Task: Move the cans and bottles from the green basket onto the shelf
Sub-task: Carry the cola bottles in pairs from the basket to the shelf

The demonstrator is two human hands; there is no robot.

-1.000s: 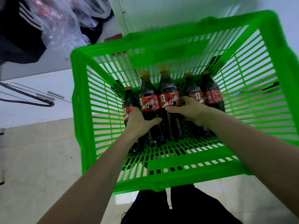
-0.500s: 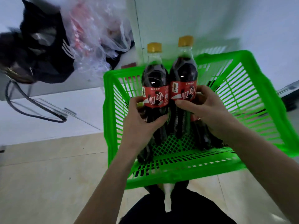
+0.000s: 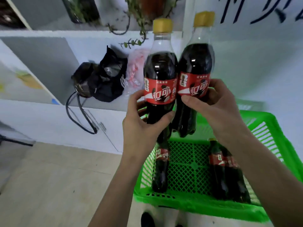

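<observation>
My left hand (image 3: 144,126) grips a cola bottle (image 3: 159,69) with a red label and yellow cap, held upright above the green basket (image 3: 278,141). My right hand (image 3: 218,108) grips a second, identical cola bottle (image 3: 196,63) right beside it, the two bottles touching. Both are lifted clear of the basket and stand in front of the white shelf (image 3: 49,32). In the basket below, one bottle (image 3: 161,167) stands at the left and two bottles (image 3: 224,171) at the right, partly hidden by my right forearm.
A black bag (image 3: 100,79) with a dangling strap and a clear plastic bag (image 3: 135,71) lie in the shelf's lower compartment. A trailing plant (image 3: 139,17) hangs from the shelf above. A white wall with dark lettering is at the right. Tiled floor lies below.
Both hands have raised the two bottles higher, out of the basket and up to shelf level. The camera has tilted up, so the shelf and plant have come into view.
</observation>
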